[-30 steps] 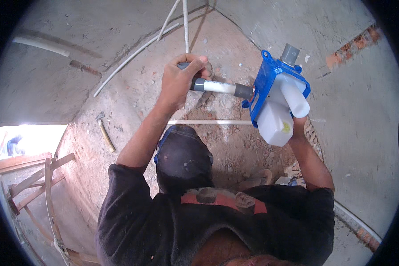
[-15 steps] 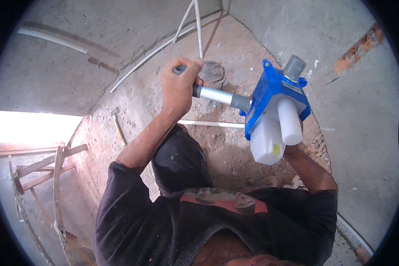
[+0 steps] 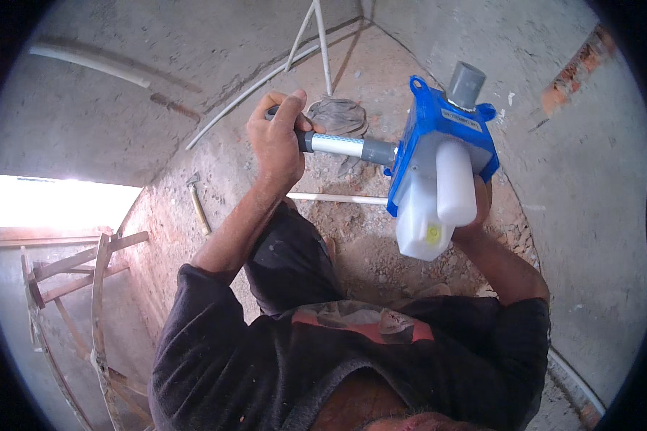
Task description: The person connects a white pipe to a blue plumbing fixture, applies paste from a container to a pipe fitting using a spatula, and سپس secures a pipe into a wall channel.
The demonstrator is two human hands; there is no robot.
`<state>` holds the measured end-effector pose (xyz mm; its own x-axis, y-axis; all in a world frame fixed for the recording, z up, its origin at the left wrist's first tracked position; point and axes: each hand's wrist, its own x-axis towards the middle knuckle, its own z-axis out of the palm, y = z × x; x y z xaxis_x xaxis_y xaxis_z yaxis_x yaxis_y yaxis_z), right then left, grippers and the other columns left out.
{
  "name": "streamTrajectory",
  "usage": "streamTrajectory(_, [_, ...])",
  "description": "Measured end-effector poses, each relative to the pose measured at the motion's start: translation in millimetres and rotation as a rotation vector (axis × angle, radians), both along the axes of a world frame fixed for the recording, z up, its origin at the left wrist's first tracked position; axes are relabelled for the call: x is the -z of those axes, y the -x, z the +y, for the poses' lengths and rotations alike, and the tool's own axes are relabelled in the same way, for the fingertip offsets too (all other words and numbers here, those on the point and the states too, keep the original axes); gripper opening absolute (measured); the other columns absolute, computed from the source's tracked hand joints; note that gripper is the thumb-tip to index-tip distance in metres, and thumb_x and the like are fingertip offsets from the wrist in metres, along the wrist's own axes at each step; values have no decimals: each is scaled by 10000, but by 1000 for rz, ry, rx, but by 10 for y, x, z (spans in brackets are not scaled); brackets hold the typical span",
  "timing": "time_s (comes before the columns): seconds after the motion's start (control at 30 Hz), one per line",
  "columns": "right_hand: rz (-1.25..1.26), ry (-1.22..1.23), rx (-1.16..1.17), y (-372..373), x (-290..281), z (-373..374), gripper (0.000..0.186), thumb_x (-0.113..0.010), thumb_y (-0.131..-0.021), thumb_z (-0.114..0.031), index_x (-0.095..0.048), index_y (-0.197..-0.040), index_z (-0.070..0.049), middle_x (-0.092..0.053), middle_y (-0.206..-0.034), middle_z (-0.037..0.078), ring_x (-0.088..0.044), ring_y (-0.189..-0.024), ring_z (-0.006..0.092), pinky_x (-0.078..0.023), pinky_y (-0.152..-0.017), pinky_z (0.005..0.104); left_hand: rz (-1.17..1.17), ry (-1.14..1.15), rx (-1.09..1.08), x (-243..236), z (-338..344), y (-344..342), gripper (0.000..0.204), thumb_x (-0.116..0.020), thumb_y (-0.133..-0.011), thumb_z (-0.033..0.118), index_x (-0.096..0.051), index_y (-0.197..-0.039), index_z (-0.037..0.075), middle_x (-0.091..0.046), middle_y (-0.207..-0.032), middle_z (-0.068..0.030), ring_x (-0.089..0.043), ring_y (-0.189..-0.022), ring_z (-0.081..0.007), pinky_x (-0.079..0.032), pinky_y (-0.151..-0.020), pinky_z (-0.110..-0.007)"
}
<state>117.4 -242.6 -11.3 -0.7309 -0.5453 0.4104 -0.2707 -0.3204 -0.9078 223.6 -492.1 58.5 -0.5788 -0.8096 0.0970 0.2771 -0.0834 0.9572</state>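
Note:
My left hand (image 3: 274,136) is closed round the dark grey fitting at the end of a short pipe (image 3: 336,145). The pipe, white with grey couplings, joins the left side of a blue plastic box (image 3: 420,118). A grey stub (image 3: 466,86) sticks up from its top. A white rectangular housing (image 3: 417,226) and a white cylinder (image 3: 454,183) are on its near face. My right hand (image 3: 476,219) holds the box from behind at the lower right, with its fingers mostly hidden. A grey crumpled cloth (image 3: 338,117) lies on the floor beyond my left hand.
Plastered walls (image 3: 589,215) meet around a dusty rubble floor (image 3: 359,244). Thin white pipes (image 3: 251,93) lie and lean in the corner. A hammer (image 3: 198,208) lies at left, near a wooden frame (image 3: 79,284) and a bright opening (image 3: 57,201).
Both hands and the held assembly have shifted left against the background, and the box has turned slightly. More of the grey cloth shows behind it. The whole view has moved a little.

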Motion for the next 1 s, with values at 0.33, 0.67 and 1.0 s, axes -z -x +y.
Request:
streamTrajectory(0.33, [-214, 88, 68, 240, -497, 118, 471, -514, -888, -229, -442, -1294, -2, -622, -1091, 119, -626, -951, 188, -512, -832, 328, -111, 63, 382, -205, -59, 601, 185, -633, -917, 122, -532, -785, 42, -513, -642, -49, -626, -552, -200, -523, -536, -309])
streamTrajectory(0.67, [156, -44, 765, -65, -332, 1385, 622, -661, -846, -239, -423, -1335, 62, -575, -1223, 203, -586, -1092, 303, -467, -952, 443, -210, -84, 988, -212, 1392, 1662, 350, -629, -932, 357, -559, -1013, 23, -610, -901, -99, -662, -828, -201, -573, -770, -364])
streamTrajectory(1.0, [72, -214, 1427, -577, -422, 2202, 1146, -870, -703, -437, -168, -1465, 54, -401, -1349, 185, -403, -1285, 278, -288, -1119, 431, -120, -209, 1550, 57, 3630, 1905, 395, -567, -959, 415, -647, -914, 31, -640, -785, -59, -633, -753, -149, -505, -664, -290])
